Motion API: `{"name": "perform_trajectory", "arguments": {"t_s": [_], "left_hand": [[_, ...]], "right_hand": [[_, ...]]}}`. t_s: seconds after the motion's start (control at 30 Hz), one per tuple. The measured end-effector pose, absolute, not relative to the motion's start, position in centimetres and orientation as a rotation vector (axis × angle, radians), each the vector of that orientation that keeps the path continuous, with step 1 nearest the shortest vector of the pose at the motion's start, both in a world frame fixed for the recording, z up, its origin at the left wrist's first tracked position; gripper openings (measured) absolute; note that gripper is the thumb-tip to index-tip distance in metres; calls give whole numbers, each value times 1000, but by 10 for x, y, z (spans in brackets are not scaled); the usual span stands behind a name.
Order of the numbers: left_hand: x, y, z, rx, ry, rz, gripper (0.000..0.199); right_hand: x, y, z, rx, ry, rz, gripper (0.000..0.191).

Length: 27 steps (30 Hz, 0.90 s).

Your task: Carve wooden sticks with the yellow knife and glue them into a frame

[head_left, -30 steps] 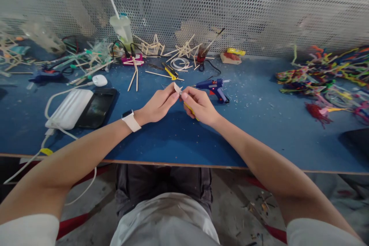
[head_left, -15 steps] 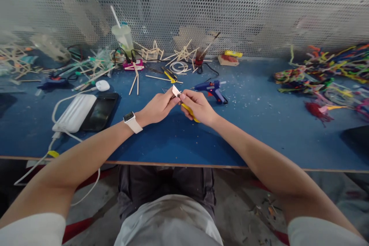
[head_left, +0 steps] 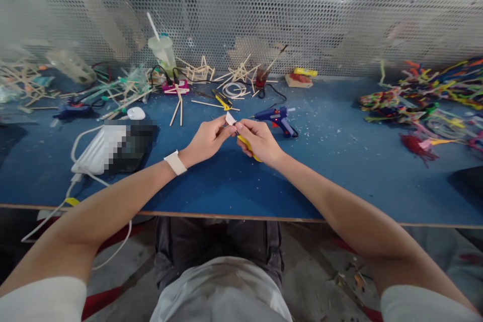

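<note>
A small white piece (head_left: 230, 119) is pinched in the fingers of my left hand (head_left: 207, 137), above the blue table. My right hand (head_left: 263, 142) is closed around a yellow-handled cutter (head_left: 243, 140); its dark front end meets the white piece between my fingertips. The blade itself is too small to make out. Just beyond my right hand a blue glue gun (head_left: 276, 118) lies on its side with a small red light showing. Behind my fingers rests a yellow-and-black tool (head_left: 222, 100).
Thin wooden sticks (head_left: 176, 105), a pink power adapter (head_left: 175, 87), a coil of clear tubing (head_left: 234, 89) and a cup with a straw (head_left: 161, 50) line the back. A power bank (head_left: 96, 153) and cable lie left. Colourful pipe cleaners (head_left: 418, 90) pile up right.
Both hands stay close together with the white piece and the cutter between them. My left wrist has turned slightly, so the watch face no longer shows.
</note>
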<state>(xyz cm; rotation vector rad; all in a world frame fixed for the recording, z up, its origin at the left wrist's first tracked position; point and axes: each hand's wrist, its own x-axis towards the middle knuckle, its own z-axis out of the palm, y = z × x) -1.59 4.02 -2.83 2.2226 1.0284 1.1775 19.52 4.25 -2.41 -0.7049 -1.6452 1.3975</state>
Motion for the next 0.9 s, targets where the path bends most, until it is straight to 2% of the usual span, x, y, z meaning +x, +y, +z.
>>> {"name": "perform_trajectory", "arguments": {"t_s": [0.47,0.9], "left_hand": [[-14,34,-26,2209,1011,1216,56],[-20,34,-23,2253,891,1119,38]], "right_hand": [[195,40,-22,-716,-1677,1364,65],[198,41,-17,-715,-1727,1377,69]]}}
